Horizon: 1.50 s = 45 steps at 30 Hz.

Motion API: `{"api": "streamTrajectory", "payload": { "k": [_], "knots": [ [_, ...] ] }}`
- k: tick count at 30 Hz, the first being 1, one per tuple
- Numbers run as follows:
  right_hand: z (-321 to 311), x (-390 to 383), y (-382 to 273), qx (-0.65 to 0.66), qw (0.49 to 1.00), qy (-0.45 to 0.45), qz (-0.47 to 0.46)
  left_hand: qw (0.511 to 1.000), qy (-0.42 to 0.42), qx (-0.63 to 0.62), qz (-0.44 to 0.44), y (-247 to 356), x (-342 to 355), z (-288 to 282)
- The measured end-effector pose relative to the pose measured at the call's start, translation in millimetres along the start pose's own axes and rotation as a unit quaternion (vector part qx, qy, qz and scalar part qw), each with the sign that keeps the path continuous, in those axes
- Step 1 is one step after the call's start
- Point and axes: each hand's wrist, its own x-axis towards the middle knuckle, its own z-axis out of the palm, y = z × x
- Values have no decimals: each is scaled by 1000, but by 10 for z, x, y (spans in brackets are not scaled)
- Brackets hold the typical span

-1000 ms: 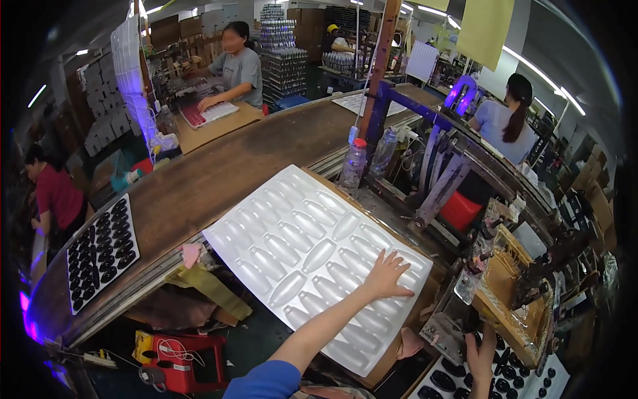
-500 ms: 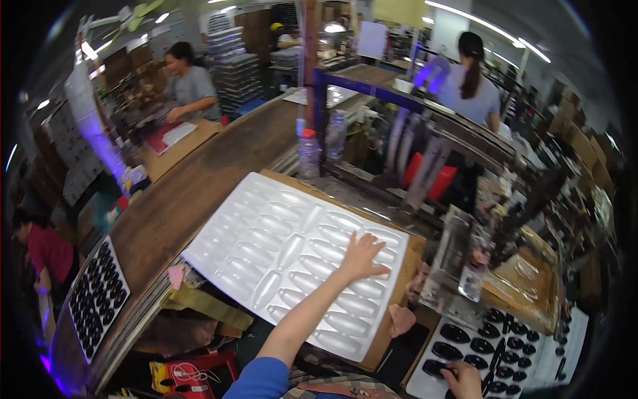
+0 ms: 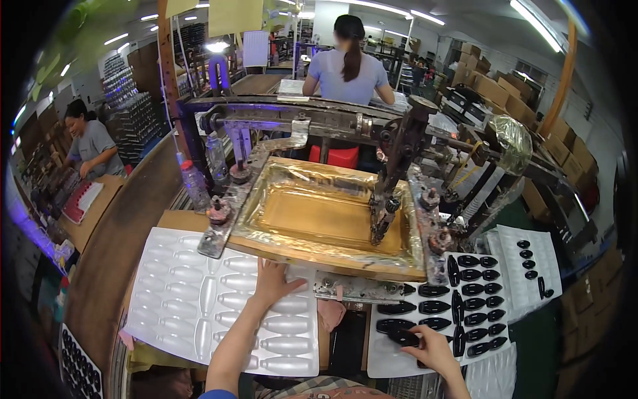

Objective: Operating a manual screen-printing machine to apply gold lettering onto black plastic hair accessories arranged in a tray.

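Note:
My left hand (image 3: pixel 271 282) lies with fingers spread on a white moulded tray (image 3: pixel 143 292) with rows of bottle-shaped hollows. Its fingertips reach the front edge of a wooden-framed printing screen (image 3: pixel 312 216), which partly hides them. At the right, my right hand (image 3: pixel 433 352) pinches one end of a glossy black, bottle-shaped piece (image 3: pixel 403 336) between thumb and fingers. That piece is low over a second white tray (image 3: pixel 392 362), where several similar black pieces (image 3: pixel 434 306) lie in rows. Whether it has left its hollow, I cannot tell.
The screen's metal printing machine (image 3: pixel 266 143) spans the middle, with a dark squeegee arm (image 3: pixel 399 173) over it. A red-capped plastic bottle (image 3: pixel 193 184) stands left of it. Co-workers sit at the far left and beyond the machine. Another white tray (image 3: pixel 541 249) is at the right.
The view has swung to the right, bringing the printing screen into the middle. My right hand now grips a black piece by its end. My left hand stays on the white tray.

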Motion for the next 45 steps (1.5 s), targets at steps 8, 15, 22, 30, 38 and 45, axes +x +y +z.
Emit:
{"api": "streamTrajectory", "payload": {
  "k": [8, 15, 22, 30, 38, 45],
  "knots": [
    [-356, 101, 205, 185, 957, 199, -100, 987, 48, -149, -24, 256, 362, -284],
    [-548, 360, -111, 91, 968, 170, -160, 933, 47, -357, -9, 579, 1153, -273],
    [-442, 901, -624, 149, 953, 157, -211, 850, 46, -524, -6, 568, 1620, -513],
    [-232, 1223, -1271, 29, 981, 10, -191, 794, 208, -553, -147, -282, 837, -489],
    [-171, 1079, -917, 15, 984, 46, -173, 788, 260, -497, -254, -352, 383, 185],
    [-131, 596, -424, 0, 997, 53, -65, 893, 249, -279, -249, -496, 254, 304]
  ]
}}
